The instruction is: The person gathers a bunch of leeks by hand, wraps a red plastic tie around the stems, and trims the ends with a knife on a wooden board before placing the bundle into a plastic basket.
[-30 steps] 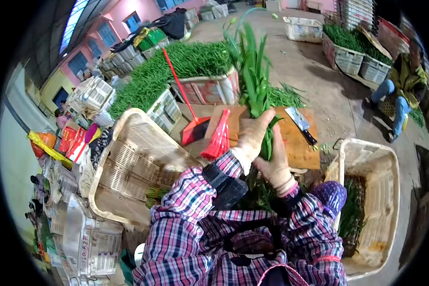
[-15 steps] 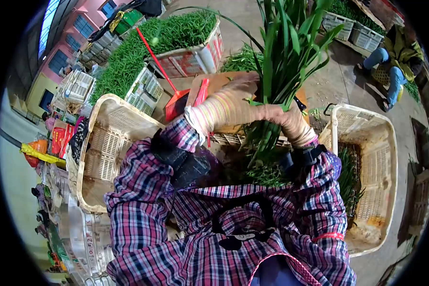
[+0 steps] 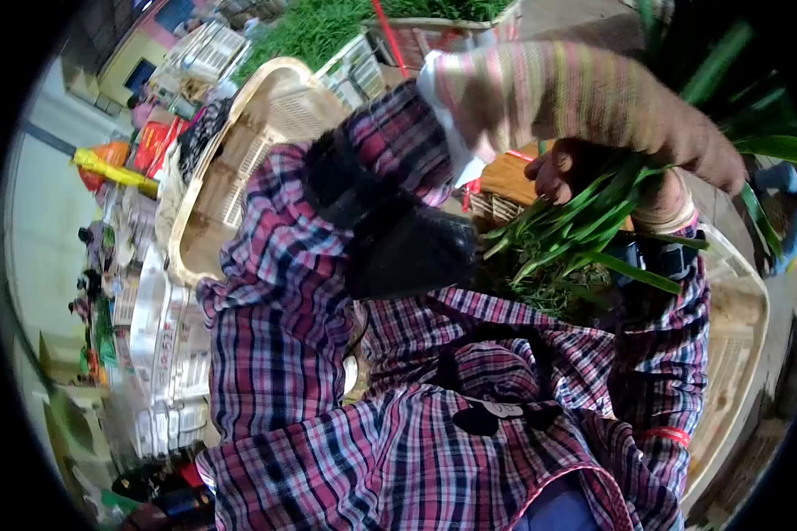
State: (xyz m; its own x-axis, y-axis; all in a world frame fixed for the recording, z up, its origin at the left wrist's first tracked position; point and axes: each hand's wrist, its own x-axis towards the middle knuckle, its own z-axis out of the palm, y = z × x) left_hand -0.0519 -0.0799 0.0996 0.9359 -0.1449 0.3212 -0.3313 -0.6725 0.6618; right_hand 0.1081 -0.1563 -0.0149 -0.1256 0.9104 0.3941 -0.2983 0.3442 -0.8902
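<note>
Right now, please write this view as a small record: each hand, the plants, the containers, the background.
Left hand: in a striped sleeve, arched over the green bunch; grip not clear
Right hand: under the left forearm, at the bunch, fingers bent; partly hidden by leaves
Green bunch: long leaves, some pointing down toward the lap, others to the upper right
Containers: one pale crate at left, another crate at right
Background: more greens, a yellow bag

The left hand [image 3: 715, 157] bends over leafy greens [image 3: 584, 212] held by the right hand [image 3: 554, 174], its fingers curled. A dirty crate [image 3: 305, 99] stands left, another crate [image 3: 737, 332] right.
</note>
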